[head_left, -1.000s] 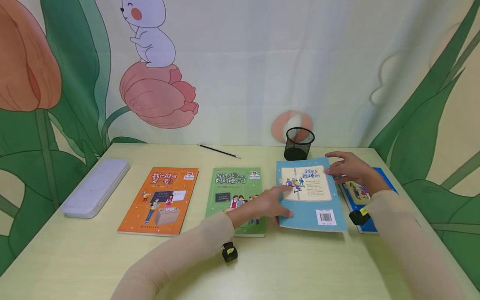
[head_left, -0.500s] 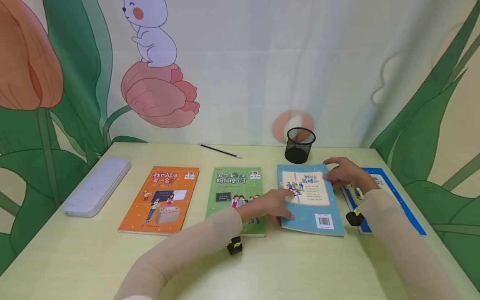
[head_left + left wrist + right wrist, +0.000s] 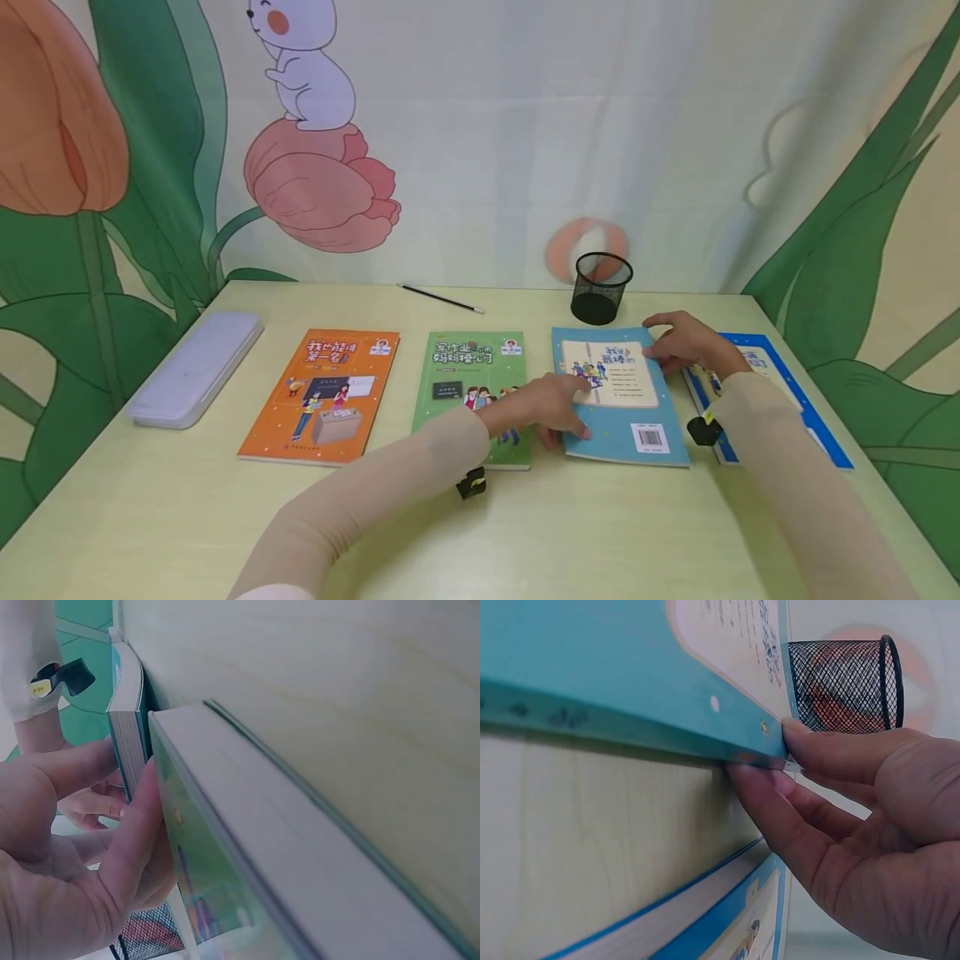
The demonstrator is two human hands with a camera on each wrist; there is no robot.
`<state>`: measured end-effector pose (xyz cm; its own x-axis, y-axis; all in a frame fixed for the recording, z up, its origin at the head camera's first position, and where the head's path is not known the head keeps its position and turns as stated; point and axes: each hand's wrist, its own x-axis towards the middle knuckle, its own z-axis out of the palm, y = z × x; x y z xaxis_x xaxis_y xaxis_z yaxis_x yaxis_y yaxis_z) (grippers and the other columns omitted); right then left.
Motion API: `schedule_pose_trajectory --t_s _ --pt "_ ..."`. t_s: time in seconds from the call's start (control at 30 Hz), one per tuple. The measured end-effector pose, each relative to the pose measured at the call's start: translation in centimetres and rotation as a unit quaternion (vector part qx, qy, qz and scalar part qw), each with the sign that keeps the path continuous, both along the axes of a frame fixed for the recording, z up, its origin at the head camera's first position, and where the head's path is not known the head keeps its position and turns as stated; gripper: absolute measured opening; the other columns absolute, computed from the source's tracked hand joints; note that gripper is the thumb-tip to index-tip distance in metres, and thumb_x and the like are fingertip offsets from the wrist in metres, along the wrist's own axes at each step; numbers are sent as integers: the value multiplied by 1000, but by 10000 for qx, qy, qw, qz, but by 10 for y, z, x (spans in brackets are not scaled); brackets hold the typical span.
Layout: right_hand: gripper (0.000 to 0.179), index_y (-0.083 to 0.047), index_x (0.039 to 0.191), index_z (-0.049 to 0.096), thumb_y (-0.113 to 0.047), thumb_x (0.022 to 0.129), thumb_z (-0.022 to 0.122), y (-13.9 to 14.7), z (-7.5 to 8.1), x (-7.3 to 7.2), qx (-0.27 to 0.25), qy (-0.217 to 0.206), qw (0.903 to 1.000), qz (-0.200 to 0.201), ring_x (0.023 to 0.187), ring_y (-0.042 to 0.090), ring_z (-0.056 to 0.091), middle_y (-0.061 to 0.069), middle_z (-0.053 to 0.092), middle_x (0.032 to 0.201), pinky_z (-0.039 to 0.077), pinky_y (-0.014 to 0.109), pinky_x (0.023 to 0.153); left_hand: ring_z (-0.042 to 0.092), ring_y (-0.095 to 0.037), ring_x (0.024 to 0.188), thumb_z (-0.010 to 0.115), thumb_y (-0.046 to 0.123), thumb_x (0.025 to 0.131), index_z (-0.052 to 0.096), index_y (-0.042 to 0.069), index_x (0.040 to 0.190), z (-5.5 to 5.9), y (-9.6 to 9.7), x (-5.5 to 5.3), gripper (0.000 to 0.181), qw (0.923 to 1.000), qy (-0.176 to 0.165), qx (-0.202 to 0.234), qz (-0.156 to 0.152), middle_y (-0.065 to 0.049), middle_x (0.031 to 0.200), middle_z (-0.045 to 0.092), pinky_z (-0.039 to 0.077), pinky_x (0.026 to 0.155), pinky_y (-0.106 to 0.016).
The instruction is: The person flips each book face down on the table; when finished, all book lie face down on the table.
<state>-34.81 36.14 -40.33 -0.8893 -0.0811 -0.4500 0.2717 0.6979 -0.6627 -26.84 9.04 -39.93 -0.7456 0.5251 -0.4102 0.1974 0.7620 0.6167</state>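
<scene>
A light-blue book [image 3: 607, 429], back cover and barcode facing up, lies close over the table, right of the middle. My left hand [image 3: 551, 404] pinches its left edge, one finger stretched over the cover; the left wrist view shows fingers [image 3: 131, 851] between its page edge and the green book [image 3: 225, 900]. At the upper right corner, my right hand [image 3: 686, 342] holds the book by its spine side. In the right wrist view, thumb and fingers [image 3: 772, 802] grip that corner from above and below. My left forearm hides part of the green book.
An orange book [image 3: 322, 392] lies left of the green one. Beyond my right hand is a darker blue book [image 3: 821, 429], partly covered by my sleeve. A black mesh pen cup [image 3: 598, 304], a pencil [image 3: 442, 297] and a white pencil case [image 3: 195, 371] stand or lie farther back.
The light-blue book has come down toward the table and slightly nearer, baring the pen cup's base. Both hands moved with it, and more of the darker blue book shows.
</scene>
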Motion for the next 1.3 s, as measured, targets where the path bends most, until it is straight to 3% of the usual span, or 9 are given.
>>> schedule_pose_trajectory --t_s 0.2,0.47,0.97,1.3 --pt "72 4 155 24 -9 97 64 -2 2 0 -21 -78 10000 23 79 18 69 31 60 122 61 37 74 69 -20 56 80 24 86 43 23 151 0 1 0 74 9998 149 -131 -83 -19 149 46 58 52 -29" --pt "71 4 155 23 -8 97 63 -3 6 1 112 -193 9997 -23 76 19 68 30 59 122 61 36 73 69 -19 57 82 26 85 44 24 150 0 2 1 76 9994 245 -163 -179 -17 142 53 58 52 -29" --pt "73 2 156 21 -6 96 63 -7 7 -1 469 -396 9978 -268 80 22 69 30 60 123 61 35 76 68 -19 56 82 29 84 43 29 151 -1 2 1 78 9986 350 -305 -252 -14 149 48 57 50 -28" --pt "65 9 150 28 -6 96 61 -14 19 -2 893 -287 9956 14 76 20 68 23 67 101 61 35 73 67 -16 55 82 30 84 49 27 147 5 -1 -1 71 9954 706 -585 -282 -9 146 52 56 50 -25"
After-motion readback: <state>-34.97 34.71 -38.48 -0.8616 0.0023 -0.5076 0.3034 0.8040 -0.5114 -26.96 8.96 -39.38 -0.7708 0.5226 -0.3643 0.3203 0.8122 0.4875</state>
